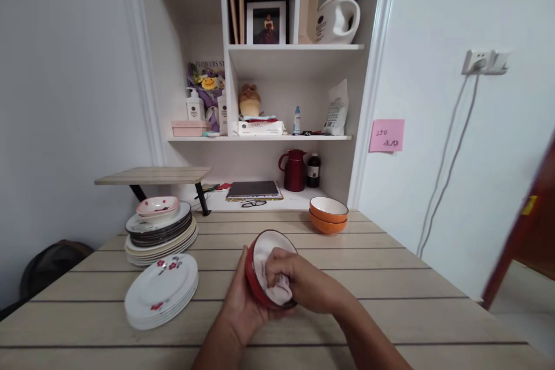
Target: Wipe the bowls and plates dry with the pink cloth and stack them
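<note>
My left hand (245, 306) is wrapped round the outside of a red bowl (253, 283) with a white inside. The bowl is tilted, its opening turned up and to the right, above the near middle of the table. Inside it, my right hand (303, 280) is closed on a pale cloth (282, 292) that touches the bowl's inner wall. Part of the cloth is hidden by the fingers. Two stacked orange bowls (328, 224) stand farther back on the right.
White flowered plates (162, 289) are stacked at the left. Behind them rises a taller pile of plates (161, 240) topped by a pink-rimmed dish (158, 206), beside a small wooden stand (151, 174). A red jug (295, 170) and laptop (252, 188) sit at the back.
</note>
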{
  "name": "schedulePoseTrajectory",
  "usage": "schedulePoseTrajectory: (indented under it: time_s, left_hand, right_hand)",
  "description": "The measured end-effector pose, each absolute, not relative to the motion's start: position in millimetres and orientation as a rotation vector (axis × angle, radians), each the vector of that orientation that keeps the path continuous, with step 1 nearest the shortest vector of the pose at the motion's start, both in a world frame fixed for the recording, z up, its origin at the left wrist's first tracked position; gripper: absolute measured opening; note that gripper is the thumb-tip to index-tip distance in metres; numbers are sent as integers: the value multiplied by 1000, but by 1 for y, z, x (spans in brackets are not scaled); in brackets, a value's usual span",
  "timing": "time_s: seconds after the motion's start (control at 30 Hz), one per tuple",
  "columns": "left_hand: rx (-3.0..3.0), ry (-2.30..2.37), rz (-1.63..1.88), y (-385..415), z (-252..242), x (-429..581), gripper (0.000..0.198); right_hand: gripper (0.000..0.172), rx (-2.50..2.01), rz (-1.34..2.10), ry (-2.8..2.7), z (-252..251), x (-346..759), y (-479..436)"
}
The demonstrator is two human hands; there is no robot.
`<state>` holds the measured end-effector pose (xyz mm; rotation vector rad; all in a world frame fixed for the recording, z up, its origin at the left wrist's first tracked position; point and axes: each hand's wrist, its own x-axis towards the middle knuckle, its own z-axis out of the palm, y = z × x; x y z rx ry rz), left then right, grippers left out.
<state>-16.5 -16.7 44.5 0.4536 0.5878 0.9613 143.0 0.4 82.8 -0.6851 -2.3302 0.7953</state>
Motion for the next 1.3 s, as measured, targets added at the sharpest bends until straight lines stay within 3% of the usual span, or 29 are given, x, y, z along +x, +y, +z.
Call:
schedulePoseTrajectory:
  time_s: [0.2,0.37,0.6,0.73,0.87,1.0,1.13,1.3]
  left_hand:
    - [427,538,927,-15,39,-16,66]
    - [421,530,912,-16,36,-14,64]
    - [396,604,956,-14,40,-14,67]
    - [441,661,919,-15,37,-11,72]
    - [455,648,918,-16,35,-9,67]
    - [413,613,926,-16,34,-10,64]
    - [392,551,980,-15,34,-12,60]
    - [439,494,1013,-12,32,-17,56]
  right_hand:
    - [20,-1156,40,-2215,75,142,15]
    - [23,-1232,-262,-2184,85,149,22]
    - [20,-1201,36,-2506,83,143,3]
    - [36,-933,492,-2459,82,140,-2]
    - [50,-800,930,-2050,83,130,2]
    - [47,-848,741,-1930,77,122,12]
    - [36,-1049,469,-2171,73,126,15]
    - [42,-666,778,-2343,92,149,3]
